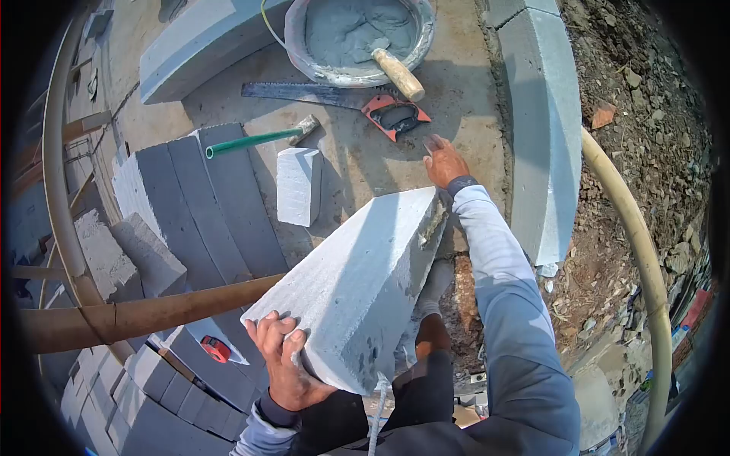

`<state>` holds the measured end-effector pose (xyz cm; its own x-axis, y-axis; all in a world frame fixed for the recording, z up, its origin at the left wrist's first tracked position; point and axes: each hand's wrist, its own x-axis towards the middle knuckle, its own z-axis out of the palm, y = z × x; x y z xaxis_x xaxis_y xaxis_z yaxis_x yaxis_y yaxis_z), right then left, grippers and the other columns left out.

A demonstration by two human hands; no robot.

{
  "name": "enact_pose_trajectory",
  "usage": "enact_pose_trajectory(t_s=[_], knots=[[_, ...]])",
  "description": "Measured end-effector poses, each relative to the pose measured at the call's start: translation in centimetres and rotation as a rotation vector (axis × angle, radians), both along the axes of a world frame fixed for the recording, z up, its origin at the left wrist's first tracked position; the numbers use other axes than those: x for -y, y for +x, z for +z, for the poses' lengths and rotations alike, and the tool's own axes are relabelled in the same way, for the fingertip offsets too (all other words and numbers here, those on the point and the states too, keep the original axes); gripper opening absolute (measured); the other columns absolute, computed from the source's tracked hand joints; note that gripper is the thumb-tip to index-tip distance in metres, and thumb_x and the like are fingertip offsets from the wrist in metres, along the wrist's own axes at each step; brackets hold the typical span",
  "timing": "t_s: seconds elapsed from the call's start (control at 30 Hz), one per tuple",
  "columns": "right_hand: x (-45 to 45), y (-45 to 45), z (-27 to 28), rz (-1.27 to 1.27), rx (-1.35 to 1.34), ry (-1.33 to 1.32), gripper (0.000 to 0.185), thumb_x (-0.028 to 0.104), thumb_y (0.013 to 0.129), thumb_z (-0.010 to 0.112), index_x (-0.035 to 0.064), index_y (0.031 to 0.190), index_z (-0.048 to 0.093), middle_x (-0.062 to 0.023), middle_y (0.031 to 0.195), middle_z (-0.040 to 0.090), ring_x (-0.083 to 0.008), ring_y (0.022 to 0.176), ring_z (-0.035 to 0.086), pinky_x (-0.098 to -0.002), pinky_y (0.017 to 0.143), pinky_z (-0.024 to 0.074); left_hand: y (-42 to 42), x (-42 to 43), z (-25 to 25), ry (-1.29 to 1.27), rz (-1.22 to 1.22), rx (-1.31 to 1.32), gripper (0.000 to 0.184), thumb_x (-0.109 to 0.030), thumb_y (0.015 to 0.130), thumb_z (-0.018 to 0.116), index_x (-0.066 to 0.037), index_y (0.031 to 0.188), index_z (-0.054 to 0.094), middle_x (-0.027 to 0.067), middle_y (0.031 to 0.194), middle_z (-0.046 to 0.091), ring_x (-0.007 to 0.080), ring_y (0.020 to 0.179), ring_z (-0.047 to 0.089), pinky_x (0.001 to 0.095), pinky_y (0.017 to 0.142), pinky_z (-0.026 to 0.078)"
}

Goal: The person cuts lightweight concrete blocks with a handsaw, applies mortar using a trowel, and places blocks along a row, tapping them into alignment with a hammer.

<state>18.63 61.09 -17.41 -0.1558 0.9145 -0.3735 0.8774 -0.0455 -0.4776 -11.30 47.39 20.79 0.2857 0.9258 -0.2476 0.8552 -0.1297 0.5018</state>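
The slab (353, 156) spread out ahead of the person, with stacked blocks (213, 197) on its left and a long block (544, 129) along its right edge. From where I stood, the big pale block (342, 281) took up the most room, right in front of the legs. It lay on a slant, its long axis running from the near left, by the left hand, away to the far right, where its far end came just beside the right wrist.

Beyond it stood the bucket (334, 74) of grey mortar, and just on the near side of that was the saw (304, 93). The saw lay nearly crosswise, blade off to the left, its orange and black handle at the right end. That handle sat ahead of the right hand and a little to its left, near but apart from the fingers; the right hand was by far the nearer of the two, with the whole block between the left hand and the saw.

The hammer (251, 142) lay left of there, its head close above the small block (296, 186). The trowel (399, 76) leaned over the bucket's near rim, handle outward.

As for the hands, the left hand (285, 365) gripped the block's near left corner, fingers bent over the edge. The right hand (447, 163) pointed forward, past the block's far end; its fingertips were blurred, and I couldn't tell how wide it was or whether it held anything.
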Motion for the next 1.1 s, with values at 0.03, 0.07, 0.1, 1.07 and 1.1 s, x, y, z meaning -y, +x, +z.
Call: enact_pose_trajectory(t_s=[0.03, 0.07, 0.1, 1.07, 1.1], knots=[[-1.3, -0.6, -1.2, 0.073, 0.041, 0.078, 0.046, 0.022, 0.088, 0.055, 0.0095, 0.132, 0.052, -0.0138, 0.137, 0.049, -0.0296, 0.130, 0.041, -0.0438, 0.107, 0.0366, -1.3, 0.2, -0.2, -0.008, -0.004, -0.005, 0.114, -0.058, 0.050, 0.087, -0.014, 0.140, 0.033, 0.0143, 0.124, 0.042, 0.0411, 0.126, 0.038, 0.0657, 0.108, 0.010], [-2.3, -1.5, -2.7, 0.145, 0.078, 0.154, 0.047, 0.022, 0.088, 0.055, 0.0102, 0.133, 0.051, -0.0125, 0.137, 0.050, -0.0276, 0.131, 0.040, -0.0448, 0.108, 0.0349, -2.4, 0.4, -0.4, -0.003, -0.041, -0.035, 0.118, -0.061, 0.052, 0.084, -0.010, 0.143, 0.027, 0.0171, 0.132, 0.038, 0.0414, 0.130, 0.033, 0.0643, 0.109, 0.011], [-3.3, -2.3, -3.9, 0.196, 0.124, 0.222, 0.044, 0.022, 0.089, 0.054, 0.0103, 0.131, 0.053, -0.0116, 0.135, 0.051, -0.0270, 0.130, 0.041, -0.0463, 0.109, 0.0339, -3.3, 0.5, -0.6, 0.000, -0.077, -0.070, 0.123, -0.064, 0.055, 0.080, -0.006, 0.146, 0.022, 0.0198, 0.139, 0.034, 0.0417, 0.134, 0.029, 0.0629, 0.110, 0.012], [26.8, 1.9, 7.3, -0.065, 0.340, -0.299, 0.033, 0.028, 0.093, 0.045, 0.0107, 0.110, 0.067, -0.0103, 0.110, 0.065, -0.0266, 0.110, 0.051, -0.0439, 0.094, 0.0344, -1.0, 5.1, -2.5, 0.151, 0.274, -0.192, 0.107, -0.038, 0.070, 0.078, -0.002, 0.150, 0.017, 0.0217, 0.152, 0.022, 0.0346, 0.141, 0.023, 0.0449, 0.115, 0.019], [26.7, 2.1, 7.0, -0.012, 0.341, -0.399, 0.031, 0.025, 0.092, 0.046, 0.0102, 0.112, 0.065, -0.0099, 0.109, 0.064, -0.0267, 0.113, 0.050, -0.0435, 0.096, 0.0332, -1.1, 5.5, -2.4, 0.144, 0.287, -0.194, 0.106, -0.038, 0.071, 0.077, -0.002, 0.150, 0.017, 0.0218, 0.152, 0.022, 0.0345, 0.141, 0.023, 0.0450, 0.115, 0.019]])
